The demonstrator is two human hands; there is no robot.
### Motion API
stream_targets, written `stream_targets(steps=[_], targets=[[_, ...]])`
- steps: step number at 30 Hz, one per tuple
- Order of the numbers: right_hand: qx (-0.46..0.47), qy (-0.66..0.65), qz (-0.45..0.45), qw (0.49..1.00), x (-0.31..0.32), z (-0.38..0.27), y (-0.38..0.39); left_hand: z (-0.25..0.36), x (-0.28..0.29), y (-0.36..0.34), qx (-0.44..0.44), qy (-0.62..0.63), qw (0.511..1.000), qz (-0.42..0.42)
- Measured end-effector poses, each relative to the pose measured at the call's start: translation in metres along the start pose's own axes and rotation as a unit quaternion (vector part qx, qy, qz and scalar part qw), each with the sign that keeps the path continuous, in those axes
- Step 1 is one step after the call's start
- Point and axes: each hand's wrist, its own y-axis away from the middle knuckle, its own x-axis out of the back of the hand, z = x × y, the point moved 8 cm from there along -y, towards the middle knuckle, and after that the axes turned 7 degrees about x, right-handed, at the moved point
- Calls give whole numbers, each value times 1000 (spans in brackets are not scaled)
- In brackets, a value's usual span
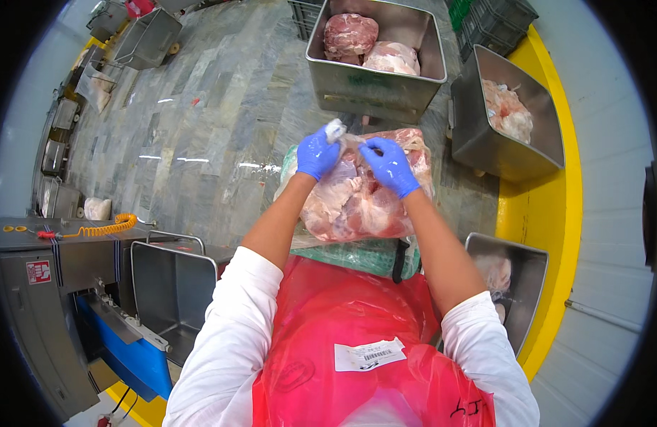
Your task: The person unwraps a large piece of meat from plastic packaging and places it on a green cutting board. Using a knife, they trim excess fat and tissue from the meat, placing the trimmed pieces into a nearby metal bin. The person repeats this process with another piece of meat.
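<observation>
Meat (pixel 360 203) lies just bodyward of the clear film (pixel 352 141) that left hand (pixel 319 154) and right hand (pixel 391 167) pinch, right hand more squarely above the meat

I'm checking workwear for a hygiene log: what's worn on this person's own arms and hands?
The left hand and right hand wear glossy violet-blue gloves ending near the wrist. The left sleeve and right sleeve are white and stop well short of the gloves, leaving the forearms bare.

Dark crate (pixel 304 18) cut off above, white label (pixel 369 355) partly too finely printed.
</observation>
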Motion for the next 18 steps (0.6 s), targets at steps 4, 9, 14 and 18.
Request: stream_targets(steps=[4, 9, 14, 18], targets=[[148, 312, 56, 937, 7, -48, 41, -29, 8, 5, 100, 151, 982, 49], [138, 369, 56, 918, 11, -57, 71, -55, 0, 3, 140, 170, 969, 113], [131, 433, 42, 891, 1, -25, 111, -56, -4, 18, 85, 161, 970, 159], [137, 359, 53, 922, 23, -16, 121, -20, 41, 61, -58, 47, 972, 225]])
